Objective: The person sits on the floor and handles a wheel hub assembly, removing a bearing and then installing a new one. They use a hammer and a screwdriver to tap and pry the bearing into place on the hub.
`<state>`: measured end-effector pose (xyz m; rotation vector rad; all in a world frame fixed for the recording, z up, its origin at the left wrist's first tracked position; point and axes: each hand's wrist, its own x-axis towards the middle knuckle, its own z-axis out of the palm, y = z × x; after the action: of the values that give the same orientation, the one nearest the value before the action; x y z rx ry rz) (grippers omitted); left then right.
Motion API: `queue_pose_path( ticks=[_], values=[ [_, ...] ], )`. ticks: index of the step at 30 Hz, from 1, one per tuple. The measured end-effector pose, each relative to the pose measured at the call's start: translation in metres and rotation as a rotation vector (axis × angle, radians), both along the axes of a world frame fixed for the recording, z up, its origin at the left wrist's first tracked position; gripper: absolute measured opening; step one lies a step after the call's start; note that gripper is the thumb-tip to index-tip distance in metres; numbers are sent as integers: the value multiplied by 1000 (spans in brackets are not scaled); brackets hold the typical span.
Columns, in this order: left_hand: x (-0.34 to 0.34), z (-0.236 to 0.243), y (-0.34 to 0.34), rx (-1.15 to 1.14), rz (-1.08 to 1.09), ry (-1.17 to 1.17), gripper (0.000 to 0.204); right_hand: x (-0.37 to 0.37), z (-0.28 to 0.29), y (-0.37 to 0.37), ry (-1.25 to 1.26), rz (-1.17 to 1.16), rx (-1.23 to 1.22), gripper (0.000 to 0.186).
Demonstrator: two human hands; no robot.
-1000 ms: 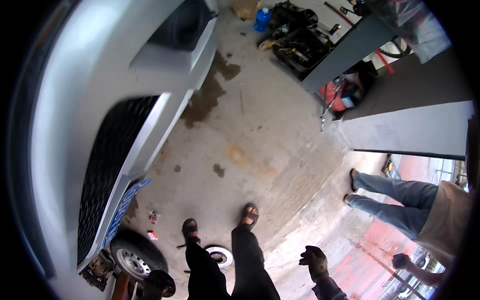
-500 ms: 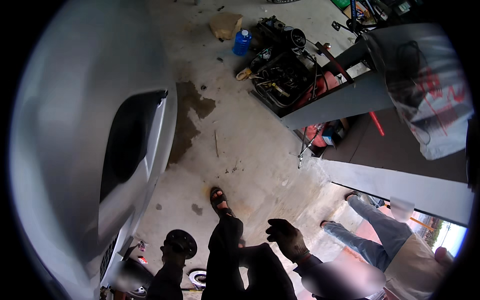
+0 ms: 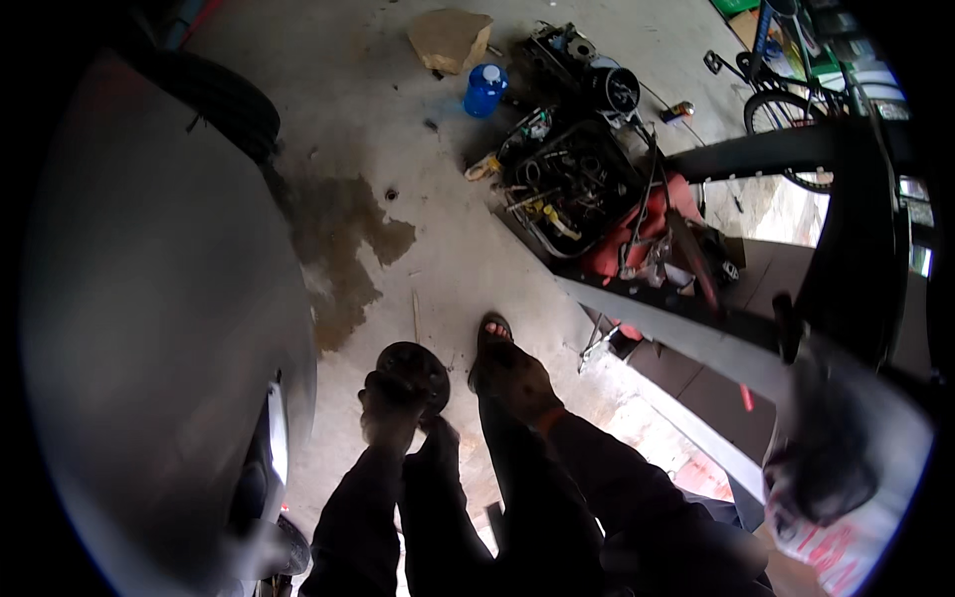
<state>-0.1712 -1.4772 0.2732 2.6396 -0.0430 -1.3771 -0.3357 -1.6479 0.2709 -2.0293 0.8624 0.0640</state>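
Note:
My left hand [image 3: 386, 410] is closed around a round dark hub [image 3: 426, 376] with holes through its flange. It holds the hub low in front of me, over the concrete floor. My right hand [image 3: 522, 386] is a little to the right of the hub, apart from it, above my sandaled foot [image 3: 493, 328]. That hand is dark and smeared by motion, so its fingers cannot be made out. An orange band [image 3: 550, 420] shows at the right wrist.
A silver car body [image 3: 169, 328] fills the left side, with a tyre [image 3: 224, 104] beyond it. Ahead right stand a tray of tools and parts [image 3: 517, 224], a blue jug [image 3: 485, 92] and cardboard [image 3: 450, 38]. A grey metal beam [image 3: 676, 323] and a plastic bag [image 3: 846, 478] flank the right. A stain [image 3: 338, 259] marks the floor.
My view has turned and moved forward. The left hand has come up and to the right with the hub. My right hand has swung inward, nearer the hub. My other foot has stepped ahead.

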Motion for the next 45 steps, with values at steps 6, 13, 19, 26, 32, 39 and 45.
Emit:
queue_pose_path(
  ticks=[6, 13, 19, 26, 32, 39, 45],
  values=[
    [36, -33, -93, 0, 123, 53, 94, 77, -57, -77, 242, -51, 276, 25],
    [74, -107, -136, -4, 312, -56, 58, 101, -139, -124, 512, 93, 121, 38],
    [108, -146, -150, -88, 174, -59, 50, 128, -171, -214, 748, -138, 199, 45],
    [124, -198, -158, -461, -435, -215, 42, 126, -236, -291, 732, -290, 77, 41],
    [143, -174, -227, -850, -370, 186, 26, 135, -267, -332, 777, 130, -101, 45],
    [168, -159, -274, -666, -235, 351, 23, 69, -295, -354, 656, 257, -243, 45],
    [167, -186, -270, -247, -163, 116, 31, 8, -254, -366, 689, 403, -392, 40]
  ],
)
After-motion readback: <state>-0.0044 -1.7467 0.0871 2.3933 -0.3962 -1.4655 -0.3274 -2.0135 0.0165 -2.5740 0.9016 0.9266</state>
